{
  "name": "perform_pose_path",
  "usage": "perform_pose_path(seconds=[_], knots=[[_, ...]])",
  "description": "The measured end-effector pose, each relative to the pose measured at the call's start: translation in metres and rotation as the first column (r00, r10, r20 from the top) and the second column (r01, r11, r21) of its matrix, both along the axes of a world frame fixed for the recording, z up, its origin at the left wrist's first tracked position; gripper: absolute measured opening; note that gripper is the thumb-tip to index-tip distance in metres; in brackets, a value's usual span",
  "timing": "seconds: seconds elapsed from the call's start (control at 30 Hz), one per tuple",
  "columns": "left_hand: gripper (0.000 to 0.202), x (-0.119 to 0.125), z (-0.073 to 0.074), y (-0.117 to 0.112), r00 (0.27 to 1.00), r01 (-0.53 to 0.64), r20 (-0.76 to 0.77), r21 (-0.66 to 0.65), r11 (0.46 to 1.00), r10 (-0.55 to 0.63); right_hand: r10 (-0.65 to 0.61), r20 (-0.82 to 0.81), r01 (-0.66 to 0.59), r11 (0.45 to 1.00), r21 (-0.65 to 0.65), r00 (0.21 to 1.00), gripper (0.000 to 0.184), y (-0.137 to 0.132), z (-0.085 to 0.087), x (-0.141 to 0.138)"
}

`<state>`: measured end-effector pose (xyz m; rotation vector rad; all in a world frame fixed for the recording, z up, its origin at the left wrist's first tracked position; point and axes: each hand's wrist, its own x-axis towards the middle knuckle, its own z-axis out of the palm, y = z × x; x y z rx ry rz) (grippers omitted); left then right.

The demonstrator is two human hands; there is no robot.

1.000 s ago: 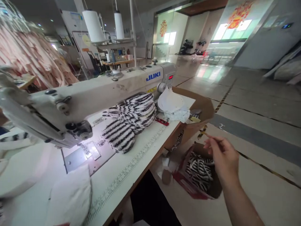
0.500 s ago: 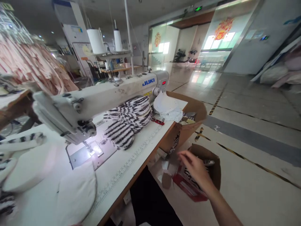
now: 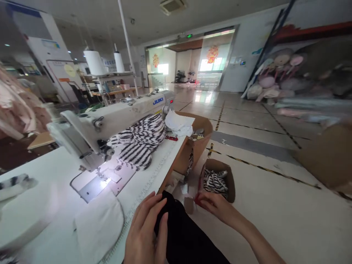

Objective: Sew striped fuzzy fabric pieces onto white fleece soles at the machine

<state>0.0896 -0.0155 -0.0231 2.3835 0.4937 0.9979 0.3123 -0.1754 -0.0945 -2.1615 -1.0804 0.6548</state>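
My left hand (image 3: 148, 227) is at the table's front edge, fingers stretched out and slightly apart, over the black cloth on my leg. My right hand (image 3: 217, 208) is low beside the table, fingers curled at the red near side of a cardboard box (image 3: 231, 183). Its fingertips appear closed on that side. Inside the box lies a heap of black-and-white striped plush pieces (image 3: 216, 183). On the table, a rounded white fabric piece (image 3: 99, 225) lies in front of the sewing machine (image 3: 121, 113). Striped plush pieces (image 3: 140, 143) are stacked under the machine's arm.
White sheets (image 3: 178, 123) and a red tool (image 3: 171, 138) lie at the table's right end. A larger cardboard carton (image 3: 205, 126) stands beyond. More white fabric (image 3: 30, 205) lies at left. Plush toys (image 3: 277, 73) are piled at far right.
My left hand has come into view at the table edge. My right hand has moved from above the box to its near side, and the striped pieces show more. The view has turned right.
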Motion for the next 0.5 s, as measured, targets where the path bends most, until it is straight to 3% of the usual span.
perform_pose_path(seconds=[0.17,0.3,0.4,0.5], knots=[[0.032,0.02,-0.017,0.005,0.997,0.047,-0.068,0.078,0.996,-0.042,-0.232,-0.251,0.172,0.955,-0.241,0.94,0.03,-0.03,-0.085,0.004],[0.036,0.056,-0.016,0.008,0.99,0.027,-0.142,0.12,0.992,-0.009,-0.399,-0.383,0.237,0.883,-0.406,0.833,0.032,-0.061,-0.15,0.011],[0.04,0.09,-0.011,0.015,0.986,0.012,-0.166,0.221,0.975,0.026,-0.447,-0.451,0.219,0.854,-0.471,0.773,0.033,-0.069,-0.197,0.03],[0.048,0.124,-0.012,0.029,0.973,0.053,-0.23,0.31,0.949,0.02,-0.435,-0.513,0.177,0.862,-0.475,0.74,0.034,-0.059,-0.244,0.056]])
